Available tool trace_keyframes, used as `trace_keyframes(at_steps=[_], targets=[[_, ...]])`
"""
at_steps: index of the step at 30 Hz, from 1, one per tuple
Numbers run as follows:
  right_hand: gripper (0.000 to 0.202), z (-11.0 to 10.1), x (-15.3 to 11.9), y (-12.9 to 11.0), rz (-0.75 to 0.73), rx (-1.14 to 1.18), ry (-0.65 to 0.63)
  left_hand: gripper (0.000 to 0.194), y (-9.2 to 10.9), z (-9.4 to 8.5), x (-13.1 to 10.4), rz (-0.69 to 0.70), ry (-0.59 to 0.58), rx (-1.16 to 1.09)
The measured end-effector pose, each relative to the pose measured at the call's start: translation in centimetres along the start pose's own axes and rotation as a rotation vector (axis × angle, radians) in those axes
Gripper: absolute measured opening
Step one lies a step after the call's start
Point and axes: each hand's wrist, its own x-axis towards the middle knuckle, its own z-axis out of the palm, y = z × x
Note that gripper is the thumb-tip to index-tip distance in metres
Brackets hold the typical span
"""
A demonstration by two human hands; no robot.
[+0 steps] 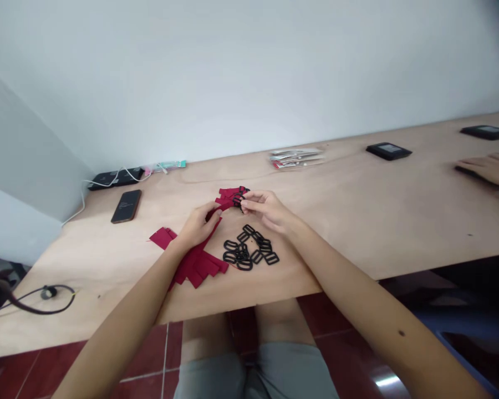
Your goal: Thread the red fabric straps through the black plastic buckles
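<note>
My left hand (200,223) is closed around a red fabric strap (223,205), whose end leads toward the other hand. My right hand (266,209) pinches a black slide buckle (238,200) at that end; whether the strap passes through it I cannot tell. Just behind the fingers lie more red straps with black buckles (242,189). Under and beside my left forearm spreads a pile of red strap pieces (197,267). Between my arms, a loose heap of black slide buckles (242,254) rests on the wooden table (341,233).
At the left are a phone (126,206), a black box (116,178) with a white cable, and a looped black cable (45,302). Flat packets (297,157) lie near the wall. Black devices (388,150) stand at the right, where another person's hand (490,168) rests.
</note>
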Motion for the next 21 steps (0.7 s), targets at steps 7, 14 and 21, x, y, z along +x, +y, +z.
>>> trace_keyframes(at_steps=[7,14,21], targets=[[0.034,1.0,-0.1,0.7,0.088,0.091,-0.048,0.025,0.1,0.3,0.0,0.051,0.005,-0.056],[0.036,1.4,-0.1,1.0,0.156,0.148,-0.061,0.025,0.4,0.3,-0.1,0.030,-0.021,-0.165],[0.045,2.0,-0.1,1.3,0.062,-0.077,-0.057,0.024,0.3,0.4,0.0,-0.023,-0.010,-0.186]])
